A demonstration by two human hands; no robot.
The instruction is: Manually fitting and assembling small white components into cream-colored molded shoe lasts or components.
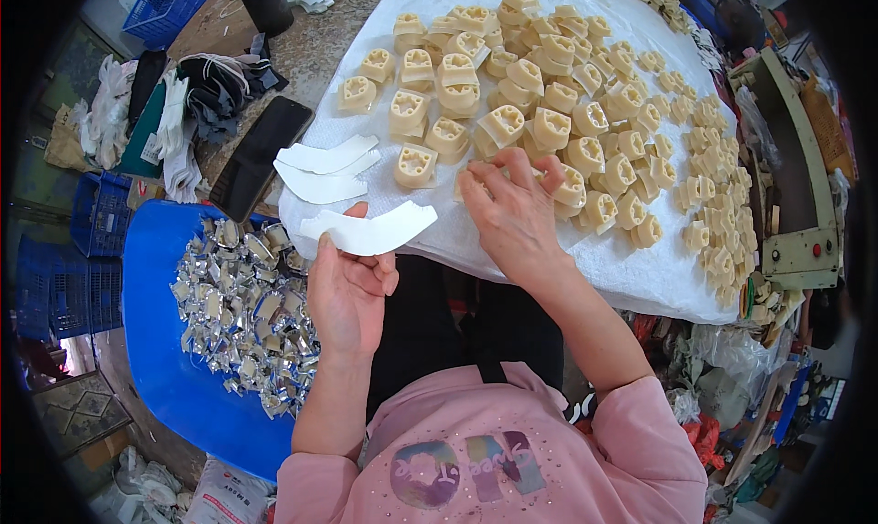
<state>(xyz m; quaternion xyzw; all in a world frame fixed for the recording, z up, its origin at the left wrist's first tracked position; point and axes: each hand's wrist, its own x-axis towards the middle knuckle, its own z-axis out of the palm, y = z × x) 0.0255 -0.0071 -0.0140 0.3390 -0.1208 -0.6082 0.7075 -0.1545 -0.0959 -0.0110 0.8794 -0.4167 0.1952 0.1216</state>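
Left hand (347, 291) pinches a white strip (370, 231) — right hand (514, 215) lies open on the plastic blocks (549, 112), could scatter them.

Left hand (347, 291) raised with fingers pinched; right hand (512, 218) palm-down, fingers spread.

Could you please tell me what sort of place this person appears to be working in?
Probably a small factory or assembly workshop: many identical cream moulded plastic parts lie on a white cloth-covered table, a heap of shiny silver metal pieces fills a blue plastic tray, and stacked blue crates stand nearby.
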